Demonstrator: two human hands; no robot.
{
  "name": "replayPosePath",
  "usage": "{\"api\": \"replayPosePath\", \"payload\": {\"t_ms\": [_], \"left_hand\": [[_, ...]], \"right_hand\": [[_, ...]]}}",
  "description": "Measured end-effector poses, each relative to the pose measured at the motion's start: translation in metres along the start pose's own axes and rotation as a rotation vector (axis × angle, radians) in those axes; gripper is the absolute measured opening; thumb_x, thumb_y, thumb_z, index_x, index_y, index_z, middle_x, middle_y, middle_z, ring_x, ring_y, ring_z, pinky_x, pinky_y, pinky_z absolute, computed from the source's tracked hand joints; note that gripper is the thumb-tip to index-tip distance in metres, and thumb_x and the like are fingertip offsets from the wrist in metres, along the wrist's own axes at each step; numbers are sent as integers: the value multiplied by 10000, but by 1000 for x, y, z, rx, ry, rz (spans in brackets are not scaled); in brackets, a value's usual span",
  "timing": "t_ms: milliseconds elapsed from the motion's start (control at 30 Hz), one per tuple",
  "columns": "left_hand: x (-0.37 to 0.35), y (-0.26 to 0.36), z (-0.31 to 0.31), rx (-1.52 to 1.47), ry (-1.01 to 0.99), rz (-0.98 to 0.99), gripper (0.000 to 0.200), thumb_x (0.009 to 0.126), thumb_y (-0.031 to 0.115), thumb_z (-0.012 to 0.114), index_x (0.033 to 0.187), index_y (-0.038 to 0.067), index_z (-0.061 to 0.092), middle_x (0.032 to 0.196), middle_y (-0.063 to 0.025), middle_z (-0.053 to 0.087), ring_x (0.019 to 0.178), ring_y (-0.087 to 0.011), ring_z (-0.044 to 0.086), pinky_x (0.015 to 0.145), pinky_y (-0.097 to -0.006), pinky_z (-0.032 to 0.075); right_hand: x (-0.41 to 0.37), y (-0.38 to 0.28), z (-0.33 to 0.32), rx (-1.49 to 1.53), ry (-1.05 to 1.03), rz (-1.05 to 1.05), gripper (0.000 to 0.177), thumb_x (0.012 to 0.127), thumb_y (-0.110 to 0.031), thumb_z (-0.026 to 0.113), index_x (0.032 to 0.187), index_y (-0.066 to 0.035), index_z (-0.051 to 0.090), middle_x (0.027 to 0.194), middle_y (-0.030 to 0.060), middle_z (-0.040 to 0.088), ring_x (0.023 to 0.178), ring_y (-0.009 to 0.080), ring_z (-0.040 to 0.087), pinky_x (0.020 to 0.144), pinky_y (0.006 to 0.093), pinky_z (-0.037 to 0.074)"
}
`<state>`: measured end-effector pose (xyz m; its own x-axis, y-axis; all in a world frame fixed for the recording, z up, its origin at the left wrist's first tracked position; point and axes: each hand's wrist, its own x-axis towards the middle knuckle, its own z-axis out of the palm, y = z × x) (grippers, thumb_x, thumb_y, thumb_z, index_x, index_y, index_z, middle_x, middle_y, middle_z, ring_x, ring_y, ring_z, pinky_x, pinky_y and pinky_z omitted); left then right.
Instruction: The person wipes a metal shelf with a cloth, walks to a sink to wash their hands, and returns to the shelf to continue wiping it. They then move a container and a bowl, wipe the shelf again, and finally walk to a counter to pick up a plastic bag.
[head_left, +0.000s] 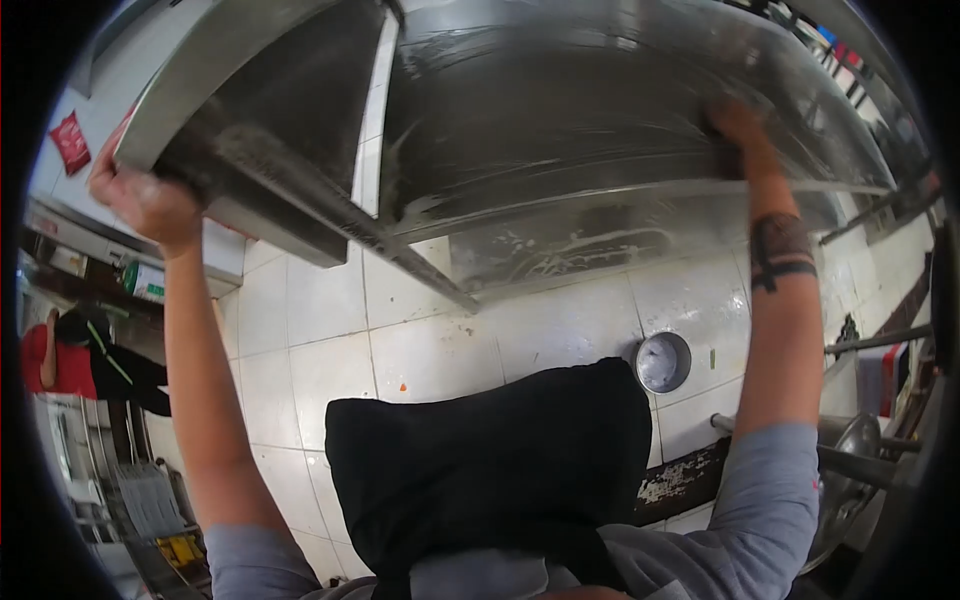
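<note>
A large stainless steel piece of kitchen furniture, which looks like a tilted table [560,110], fills the upper view, its wide panel wet and streaked with suds. At the left, my left hand [150,205] is closed around the rounded outer edge of its frame. My right hand [738,122] is against the soapy panel at the right; it is blurred and dim, so whether it holds anything is hidden. A metal bar [340,205] runs diagonally down from the frame toward the floor.
A round metal bowl [662,362] with whitish liquid stands on the wet tiled floor [430,365]. At the far left is a person in a red top [68,355]. A red packet [70,143] lies at upper left. Metal racks and a large metal pan [848,470] are at right.
</note>
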<state>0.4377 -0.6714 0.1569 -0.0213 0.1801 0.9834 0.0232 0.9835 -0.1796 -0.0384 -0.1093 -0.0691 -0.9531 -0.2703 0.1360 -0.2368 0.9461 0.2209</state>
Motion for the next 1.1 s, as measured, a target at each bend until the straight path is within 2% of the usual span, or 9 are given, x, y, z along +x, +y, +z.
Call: {"api": "replayPosePath", "payload": {"t_ms": [200,300,400,433,567,767,867,1000,1100], "left_hand": [[8,26,7,136,-32,74,237,1057,149,444,1133,-60,527,1197,-229,617,1137,-284,624,1028,-386,459],[10,23,11,-247,36,-55,194,1039,115,449,1134,-1,571,1167,-141,596,1103,-252,582,1006,-357,433],[9,27,5,-147,-6,-75,193,1040,126,446,1113,-18,553,1184,-173,607,1120,-269,613,1030,-362,434],[12,33,6,-171,-5,-84,189,1037,126,451,1102,-18,554,1188,-179,611,1119,-265,620,1035,-356,432],[4,30,17,-347,132,-175,194,1047,136,471,1119,-6,580,1184,-146,605,1059,-210,589,1009,-336,433],[7,41,15,-299,104,-178,161,1076,101,400,1057,2,525,1078,-127,544,1068,-237,535,1016,-346,399],[8,41,12,-232,96,-168,158,1071,97,411,1070,1,536,1067,-128,554,1065,-245,539,1009,-347,401],[6,39,12,-103,99,-83,155,1065,100,426,1080,9,550,1051,-125,562,1045,-251,543,984,-336,407],[2,31,15,-90,120,-79,152,1069,113,430,1085,21,550,1048,-108,561,1029,-226,543,970,-321,409]], "right_hand": [[-58,-344,-133,289,-50,-719,417,950,-323,526,1262,-99,689,1319,176,654,1231,341,608,1064,476,450],[-87,-458,-103,342,137,-945,387,974,-342,547,1232,-97,698,1331,162,641,1264,324,586,1073,476,446],[-163,-394,-126,492,474,-1024,326,996,-251,520,1194,-72,706,1368,163,604,1308,323,547,1091,468,442],[-175,-352,-136,551,209,-857,309,979,-168,518,1200,-40,691,1378,183,580,1328,336,523,1097,456,438],[-88,-221,-96,190,206,-656,299,992,-225,505,1154,-67,700,1181,185,655,1101,360,630,967,500,496],[-80,-329,-93,432,193,-437,373,1032,-334,472,1287,-136,659,1349,183,618,1273,366,572,1072,525,439],[-135,-398,-118,222,400,-955,343,965,-274,535,1257,-173,684,1347,80,643,1248,334,594,1118,477,408],[-215,-350,-135,649,517,-895,298,927,-265,629,1203,-178,701,1204,50,706,1251,288,574,1071,487,429],[-128,-301,-94,192,618,-1005,358,914,-272,643,1264,-200,665,1168,56,719,1106,286,655,1016,478,475]]}}
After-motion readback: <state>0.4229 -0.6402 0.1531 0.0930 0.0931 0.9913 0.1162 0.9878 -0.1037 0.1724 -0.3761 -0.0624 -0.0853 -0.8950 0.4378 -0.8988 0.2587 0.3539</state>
